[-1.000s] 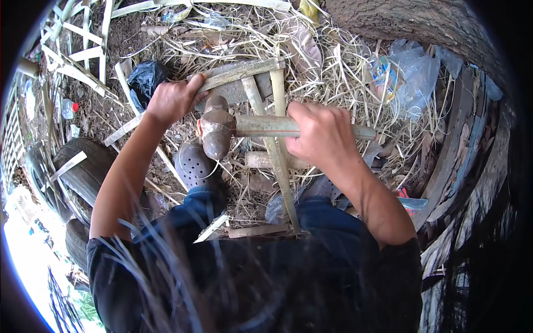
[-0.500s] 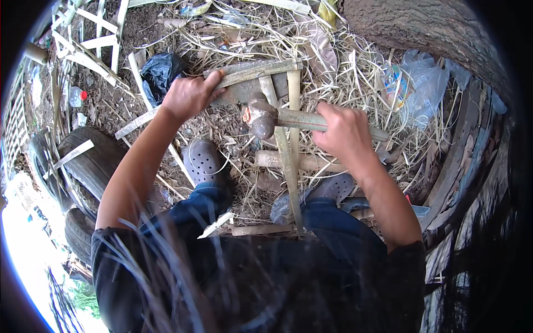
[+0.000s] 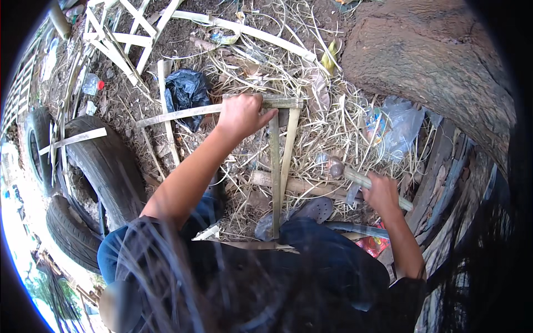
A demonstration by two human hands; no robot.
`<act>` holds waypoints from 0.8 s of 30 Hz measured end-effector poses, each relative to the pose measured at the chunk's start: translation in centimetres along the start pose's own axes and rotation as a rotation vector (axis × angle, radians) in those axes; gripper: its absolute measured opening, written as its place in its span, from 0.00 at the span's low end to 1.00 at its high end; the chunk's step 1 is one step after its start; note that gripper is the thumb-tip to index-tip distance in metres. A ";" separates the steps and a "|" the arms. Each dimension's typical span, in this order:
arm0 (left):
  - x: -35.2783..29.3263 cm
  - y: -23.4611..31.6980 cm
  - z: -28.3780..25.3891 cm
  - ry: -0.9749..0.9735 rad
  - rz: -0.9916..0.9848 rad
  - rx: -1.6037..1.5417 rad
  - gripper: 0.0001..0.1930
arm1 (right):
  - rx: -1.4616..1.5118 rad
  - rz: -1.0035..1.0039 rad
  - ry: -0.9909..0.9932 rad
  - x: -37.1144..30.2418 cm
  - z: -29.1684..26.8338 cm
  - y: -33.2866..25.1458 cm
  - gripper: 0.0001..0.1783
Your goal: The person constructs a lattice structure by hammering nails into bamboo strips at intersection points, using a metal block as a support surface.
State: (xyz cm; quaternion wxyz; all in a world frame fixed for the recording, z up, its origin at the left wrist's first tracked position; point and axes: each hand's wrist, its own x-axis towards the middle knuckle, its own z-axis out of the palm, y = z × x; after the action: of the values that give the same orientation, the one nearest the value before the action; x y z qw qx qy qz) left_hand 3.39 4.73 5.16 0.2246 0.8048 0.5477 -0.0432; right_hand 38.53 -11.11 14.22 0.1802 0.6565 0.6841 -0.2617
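My left hand (image 3: 241,115) is closed over several pale bamboo strips at a corner of a frame. One crosspiece (image 3: 286,104) runs to the right from under my fingers, and another strip (image 3: 180,114) reaches out to the left. Two long strips (image 3: 275,177) hang from the crosspiece's right part down toward my legs. At the right, my right hand (image 3: 382,194) grips a hammer by its greenish handle (image 3: 356,176). Its rusty, rounded head (image 3: 335,166) points left over the shavings, apart from the frame. My left palm hides part of the joint.
Thin bamboo shavings (image 3: 327,130) litter the ground. Around them lie a black plastic bag (image 3: 187,95), a clear plastic bag (image 3: 402,127), a bamboo piece (image 3: 311,186) and a blade (image 3: 361,228). Old tyres (image 3: 105,166) stand left; a thick trunk (image 3: 422,61) bounds the right.
The hammer has moved right and down, away from the frame, in my right hand. My left hand has shifted right along the crosspiece. My head view has also turned.
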 end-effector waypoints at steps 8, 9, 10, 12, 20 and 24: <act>0.9 2.3 1.5 0.067 -0.277 -0.263 0.13 | -0.020 0.351 -0.015 -10.0 4.5 2.8 0.10; 1.1 2.1 1.1 -0.015 -0.350 -0.314 0.13 | 0.031 0.374 0.006 -10.9 5.5 2.8 0.10; 1.1 2.4 1.0 -0.004 -0.345 -0.311 0.13 | 0.082 0.401 0.035 -11.6 6.4 3.1 0.10; 2.0 2.9 0.9 -0.085 -0.438 -0.284 0.16 | 0.130 0.432 0.066 -12.7 7.6 3.9 0.10; 4.0 4.7 -1.3 -0.241 -0.599 -0.175 0.21 | 0.308 0.539 0.002 -10.5 9.9 5.3 0.13; 3.8 5.6 -2.3 -0.243 -0.589 -0.118 0.18 | 0.266 0.474 0.046 -10.1 8.9 4.3 0.12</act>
State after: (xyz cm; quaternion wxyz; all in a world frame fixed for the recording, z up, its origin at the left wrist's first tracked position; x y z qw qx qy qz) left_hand 9.49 7.28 7.77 0.3123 0.5861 0.7280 -0.1704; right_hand 42.67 -24.48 12.55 0.1329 0.8221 0.4747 -0.2849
